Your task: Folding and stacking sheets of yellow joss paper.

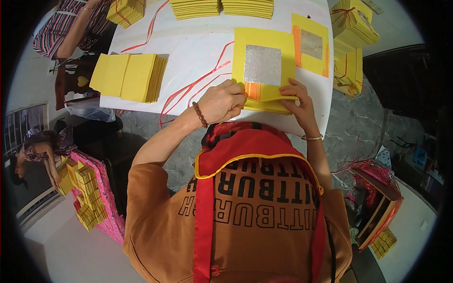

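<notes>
A stack of yellow joss paper (239, 42) lies before me at the table's near edge, its top sheet showing a silver square and an orange band. My left hand (221, 101) is closed, its curled fingers pinching the stack's left edge beside the orange band. At the near right corner, my right hand (300, 103) grips the upper paper between thumb and fingers. That near edge is slightly raised from the sheets below. To the right lies another yellow sheet (297, 28) with a silver square and orange strips.
Fanned yellow paper piles (137, 78) lie at left on the white table (188, 42), with more stacks (196, 9) at the far edge. Red ties (188, 87) lie between. Tied bundles (351, 28) stand at right. One person (71, 33) is at far left, another (42, 146) handles bundles at left.
</notes>
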A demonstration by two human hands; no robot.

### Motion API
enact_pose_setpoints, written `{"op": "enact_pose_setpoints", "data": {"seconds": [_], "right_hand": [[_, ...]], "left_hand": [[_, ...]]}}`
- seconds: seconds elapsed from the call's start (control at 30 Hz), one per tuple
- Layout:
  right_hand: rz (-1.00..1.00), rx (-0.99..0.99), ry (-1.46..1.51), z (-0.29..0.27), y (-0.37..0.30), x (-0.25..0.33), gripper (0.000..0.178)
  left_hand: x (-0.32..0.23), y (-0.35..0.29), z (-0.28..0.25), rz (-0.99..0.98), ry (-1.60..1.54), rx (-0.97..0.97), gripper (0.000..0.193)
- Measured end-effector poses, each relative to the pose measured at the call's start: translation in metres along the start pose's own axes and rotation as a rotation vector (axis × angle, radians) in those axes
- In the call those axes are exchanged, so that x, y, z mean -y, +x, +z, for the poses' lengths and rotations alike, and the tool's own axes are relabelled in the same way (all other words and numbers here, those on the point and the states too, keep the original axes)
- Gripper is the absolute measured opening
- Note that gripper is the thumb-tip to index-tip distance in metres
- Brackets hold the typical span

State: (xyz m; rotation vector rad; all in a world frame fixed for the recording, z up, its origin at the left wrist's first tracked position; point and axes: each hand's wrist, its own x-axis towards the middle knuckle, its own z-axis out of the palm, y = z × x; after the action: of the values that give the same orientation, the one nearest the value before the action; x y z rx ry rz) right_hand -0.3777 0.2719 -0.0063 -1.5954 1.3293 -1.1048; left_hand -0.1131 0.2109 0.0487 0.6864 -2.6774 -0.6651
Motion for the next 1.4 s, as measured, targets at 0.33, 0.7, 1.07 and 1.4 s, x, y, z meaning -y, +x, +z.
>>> {"op": "enact_pose_setpoints", "data": {"seconds": [0.33, 0.7, 1.07, 1.4], "right_hand": [[-0.006, 0.104, 0.062, -0.008, -0.002, -0.003, 0.045], [0.029, 0.121, 0.055, -0.008, -0.002, 0.005, 0.064], [-0.054, 0.146, -0.026, -0.009, -0.001, 0.011, 0.058], [-0.093, 0.168, -0.149, -0.009, 0.001, 0.013, 0.057]], "left_hand": [[-0.004, 0.001, -0.003, -0.023, 0.008, -0.003, 0.006], [-0.004, 0.003, -0.004, -0.091, -0.080, -0.017, 0.008], [-0.005, 0.001, -0.003, -0.117, -0.106, -0.001, 0.007], [-0.003, 0.002, -0.004, -0.107, -0.124, -0.037, 0.009]]}}
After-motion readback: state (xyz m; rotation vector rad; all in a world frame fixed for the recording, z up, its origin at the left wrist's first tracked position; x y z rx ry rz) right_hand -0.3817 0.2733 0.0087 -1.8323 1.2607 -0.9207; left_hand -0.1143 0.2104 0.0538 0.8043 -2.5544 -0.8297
